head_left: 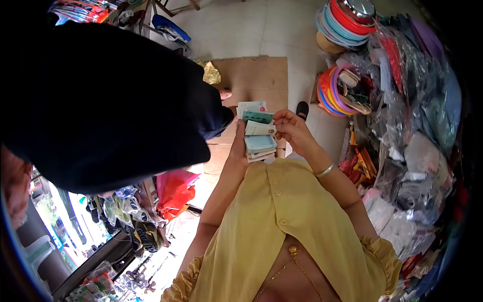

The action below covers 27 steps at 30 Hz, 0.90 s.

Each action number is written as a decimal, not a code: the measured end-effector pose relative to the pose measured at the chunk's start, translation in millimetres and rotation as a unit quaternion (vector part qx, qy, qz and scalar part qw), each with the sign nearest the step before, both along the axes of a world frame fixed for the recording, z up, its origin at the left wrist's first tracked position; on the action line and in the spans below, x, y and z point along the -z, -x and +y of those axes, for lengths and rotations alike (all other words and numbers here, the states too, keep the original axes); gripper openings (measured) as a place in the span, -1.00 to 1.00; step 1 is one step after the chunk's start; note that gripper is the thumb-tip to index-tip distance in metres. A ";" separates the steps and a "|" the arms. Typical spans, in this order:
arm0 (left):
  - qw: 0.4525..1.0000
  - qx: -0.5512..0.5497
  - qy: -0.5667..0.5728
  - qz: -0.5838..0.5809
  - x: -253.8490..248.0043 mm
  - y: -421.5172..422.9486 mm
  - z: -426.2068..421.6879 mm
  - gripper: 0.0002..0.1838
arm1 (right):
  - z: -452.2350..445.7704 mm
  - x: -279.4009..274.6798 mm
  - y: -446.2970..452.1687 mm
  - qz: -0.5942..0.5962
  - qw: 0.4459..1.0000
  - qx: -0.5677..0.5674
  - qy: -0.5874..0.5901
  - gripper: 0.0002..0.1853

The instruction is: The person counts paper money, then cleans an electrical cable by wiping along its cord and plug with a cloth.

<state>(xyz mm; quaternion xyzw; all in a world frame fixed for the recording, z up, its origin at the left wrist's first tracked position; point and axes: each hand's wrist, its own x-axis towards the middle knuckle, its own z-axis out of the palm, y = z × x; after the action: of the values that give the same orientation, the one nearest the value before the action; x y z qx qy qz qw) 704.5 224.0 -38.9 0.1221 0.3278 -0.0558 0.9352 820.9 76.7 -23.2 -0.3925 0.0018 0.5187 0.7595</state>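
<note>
My left hand point(238, 143) is closed around the left edge of a small stack of banknotes point(260, 143), held in front of my yellow top. The notes are pale, greenish and bluish, and they fan out away from me. At the right edge of the stack, my right hand point(293, 129) pinches a pale note point(259, 129) between thumb and fingers. A darker green note point(257, 117) lies just beyond it. The values on the notes are too small to read.
A person in dark clothing point(110, 105) stands close on the left. Below the notes lies flattened cardboard point(266, 75) on the tiled floor. Stacked colourful basins point(334, 90) and plastic-wrapped goods point(417, 166) line the right side. A red bag point(175, 197) hangs at the lower left.
</note>
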 end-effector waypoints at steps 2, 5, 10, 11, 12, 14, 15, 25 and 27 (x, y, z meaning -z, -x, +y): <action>0.999 -0.031 -0.005 0.006 0.8 -31.5 0.9 -0.25 | 6.2 6.6 -32.0 -0.005 1.000 -0.012 0.003 -0.77; 0.999 -0.006 -0.041 -0.012 -6.4 -79.6 4.1 -0.25 | 11.6 8.6 -91.4 -0.007 0.999 -0.043 0.013 -0.77; 0.995 -0.077 -0.064 0.013 -14.5 -187.0 -4.6 -0.22 | 16.3 -2.6 -202.6 -0.055 0.995 -0.083 0.006 -0.79; 0.993 -0.108 -0.055 0.016 -18.7 -201.8 -8.0 -0.21 | 15.2 -4.0 -218.4 -0.073 0.992 -0.097 0.023 -0.80; 0.995 -0.077 0.006 -0.064 -22.3 -215.0 -4.9 -0.20 | 17.5 -3.4 -237.2 -0.081 0.991 -0.109 -0.011 -0.84; 0.994 -0.103 0.000 -0.033 -33.0 -243.1 -3.4 -0.18 | 23.3 -10.3 -260.4 -0.077 0.991 -0.107 0.013 -0.83; 0.993 -0.121 -0.008 -0.004 -37.1 -258.1 1.1 -0.15 | 29.5 -13.2 -272.8 -0.074 0.992 -0.098 0.036 -0.82; 0.962 -0.200 0.070 -0.175 4.9 -354.2 88.9 -0.25 | 123.5 15.4 -355.4 0.014 0.996 -0.051 0.066 -0.73; 0.947 -0.220 0.089 -0.215 22.3 -380.2 125.8 -0.40 | 153.8 26.5 -372.1 0.079 0.990 -0.091 0.073 -0.62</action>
<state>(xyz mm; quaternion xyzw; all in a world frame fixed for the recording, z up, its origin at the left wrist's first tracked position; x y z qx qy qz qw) 1084.7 349.8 -61.2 -0.0274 0.1313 0.1497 0.9796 1193.0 230.4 -49.7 -0.4037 0.0637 0.6136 0.6756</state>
